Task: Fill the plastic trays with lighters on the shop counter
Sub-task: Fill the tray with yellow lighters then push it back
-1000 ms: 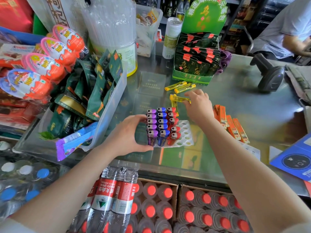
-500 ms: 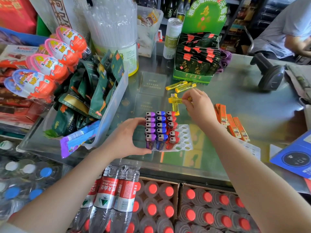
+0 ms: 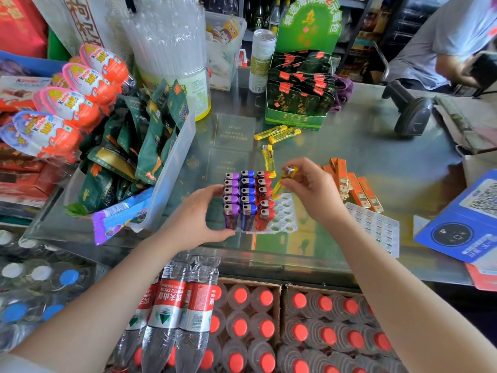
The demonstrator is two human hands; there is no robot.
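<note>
Left hand (image 3: 193, 219): fingers and thumb curled round the near left corner of the plastic tray (image 3: 285, 219), steadying it on the desk (image 3: 376, 157); it sits as it did a second ago.
Right hand (image 3: 312, 189): pinches a yellow lighter (image 3: 282, 183) by its metal head, body slanting down toward the tray's empty holes.
Just changed: a second ago this hand was down among the loose yellow lighters behind the tray; half a second ago it had one lifted; now that lighter is tipped base down, just above the first free column.
Tray contents: a purple column (image 3: 231, 197), a blue column (image 3: 248, 196) and a red column (image 3: 265, 197) stand upright; the red one seems to have a gap partway along, though I cannot be sure. The right-hand holes are bare.
Loose stock: one yellow lighter lying flat (image 3: 269, 160) just behind the tray, a yellow pair (image 3: 277, 132) farther back near the green display box (image 3: 298, 103).
Second tray (image 3: 376, 227): lies flat to the right, no lighters in it.
Meaning for the task: pick-up is done and seating is the step in hand. My guess is the base must meet a hole squarely, or it could knock the red lighters beside it.
Progress: roughly half of this tray.
</note>
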